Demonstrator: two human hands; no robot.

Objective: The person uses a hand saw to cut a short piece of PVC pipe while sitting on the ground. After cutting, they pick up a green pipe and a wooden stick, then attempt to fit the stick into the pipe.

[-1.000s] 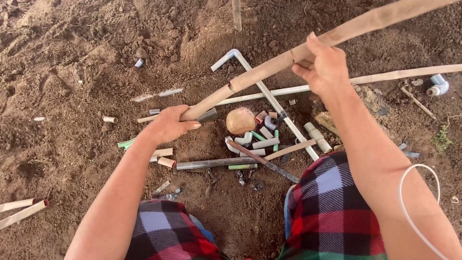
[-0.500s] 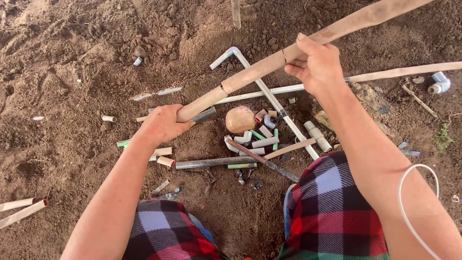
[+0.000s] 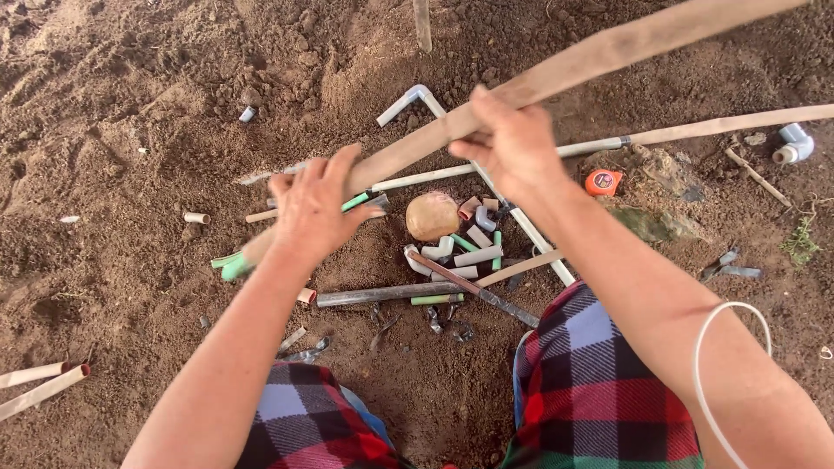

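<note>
A long dusty tan pipe (image 3: 599, 61) runs from the upper right down to the lower left, where its end reaches a green fitting (image 3: 233, 265). My right hand (image 3: 512, 143) grips the pipe near its middle. My left hand (image 3: 314, 204) lies over the pipe's lower part with the fingers spread. Below the hands lies a heap of short pipe offcuts (image 3: 469, 247) beside a round tan stone (image 3: 432, 215). My knees in red checked cloth (image 3: 599, 373) show at the bottom.
Loose brown soil all around. A white pipe with an elbow (image 3: 417, 94), a second long pipe (image 3: 721, 126), an orange tape measure (image 3: 602, 181), a grey metal rod (image 3: 387, 293), a grey fitting (image 3: 792, 143) and two pipe ends (image 3: 39, 382) lie about.
The pipe has slid down to the left through my hands. My left hand has loosened from its end and now lies with spread fingers farther up it.
</note>
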